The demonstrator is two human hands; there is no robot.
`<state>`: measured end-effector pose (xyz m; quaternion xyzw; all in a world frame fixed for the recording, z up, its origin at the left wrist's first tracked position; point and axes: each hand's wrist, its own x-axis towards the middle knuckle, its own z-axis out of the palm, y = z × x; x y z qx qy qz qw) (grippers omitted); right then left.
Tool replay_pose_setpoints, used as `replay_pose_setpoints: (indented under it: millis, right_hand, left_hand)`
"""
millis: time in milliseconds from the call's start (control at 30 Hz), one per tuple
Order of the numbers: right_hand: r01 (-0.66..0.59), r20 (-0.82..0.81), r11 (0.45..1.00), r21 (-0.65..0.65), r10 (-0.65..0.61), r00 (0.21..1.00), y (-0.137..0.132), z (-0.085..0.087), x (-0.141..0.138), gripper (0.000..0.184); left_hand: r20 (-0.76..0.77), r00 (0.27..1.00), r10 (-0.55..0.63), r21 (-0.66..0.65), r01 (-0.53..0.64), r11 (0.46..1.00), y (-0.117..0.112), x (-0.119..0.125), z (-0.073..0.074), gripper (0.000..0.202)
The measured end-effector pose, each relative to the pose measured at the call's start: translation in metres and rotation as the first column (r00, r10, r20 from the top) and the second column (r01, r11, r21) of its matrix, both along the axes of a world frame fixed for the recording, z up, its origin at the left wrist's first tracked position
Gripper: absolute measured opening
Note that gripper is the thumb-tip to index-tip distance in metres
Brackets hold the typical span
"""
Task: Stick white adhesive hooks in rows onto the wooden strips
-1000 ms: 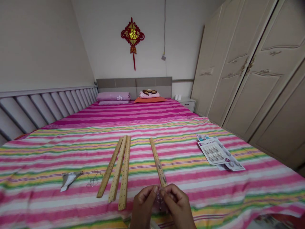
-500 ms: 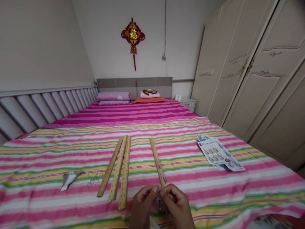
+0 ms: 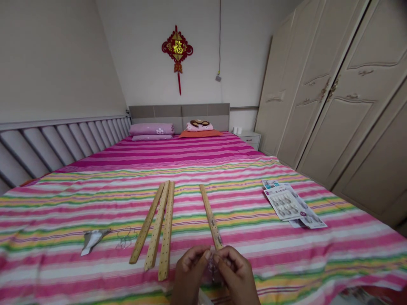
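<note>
My left hand (image 3: 190, 275) and my right hand (image 3: 237, 275) meet at the bottom centre, fingers curled and fingertips pinched together on a small clear, shiny item (image 3: 212, 271) that I cannot make out. They hover over the near end of a single wooden strip with holes (image 3: 210, 216), which lies on the striped bedsheet (image 3: 286, 250). Three similar wooden strips (image 3: 157, 226) lie side by side just left of my hands.
A crumpled silvery wrapper (image 3: 92, 240) and thin wire hooks (image 3: 125, 238) lie at the left. Packs of press-on nails (image 3: 291, 204) lie at the right. Pillows (image 3: 151, 129) sit at the headboard. A tall wardrobe (image 3: 343, 97) lines the right side, a padded rail (image 3: 60, 144) the left.
</note>
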<state>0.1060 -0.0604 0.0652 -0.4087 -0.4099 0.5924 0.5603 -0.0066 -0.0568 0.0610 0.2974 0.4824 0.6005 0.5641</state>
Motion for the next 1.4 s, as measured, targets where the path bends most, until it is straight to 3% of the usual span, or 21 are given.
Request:
replay_pose_setpoints:
  millis: [233, 467, 667, 933, 1200, 1400]
  right_hand:
    - [0.01, -0.006, 1.0, -0.018, -0.011, 1.0, -0.001, 0.006, 0.0, 0.033]
    - [0.009, 0.019, 1.0, -0.001, -0.009, 1.0, -0.003, 0.009, 0.0, 0.034]
    - [0.02, 0.083, 0.998, 0.053, -0.024, 0.996, 0.0, -0.009, 0.0, 0.032]
    - [0.009, 0.07, 0.998, 0.068, -0.013, 0.997, -0.002, 0.001, 0.002, 0.03]
    - [0.028, 0.092, 0.995, 0.092, -0.036, 0.995, 0.001, -0.019, 0.0, 0.03]
    - [0.009, 0.065, 0.998, 0.057, -0.013, 0.998, 0.001, -0.011, 0.003, 0.029]
  left_hand:
    - [0.262, 0.962, -0.079, -0.045, 0.094, 0.995, -0.003, 0.004, -0.002, 0.032]
    - [0.307, 0.932, -0.192, 0.01, 0.199, 0.98, -0.007, 0.002, 0.01, 0.024]
    - [0.301, 0.945, -0.13, -0.048, 0.151, 0.987, -0.005, 0.005, 0.011, 0.02]
    - [0.249, 0.961, -0.118, -0.037, 0.131, 0.991, -0.004, 0.007, 0.007, 0.022]
    - [0.176, 0.984, -0.008, -0.052, 0.017, 0.999, -0.001, 0.008, -0.004, 0.025]
    - [0.324, 0.931, -0.169, -0.047, 0.195, 0.98, -0.004, 0.002, 0.011, 0.02]
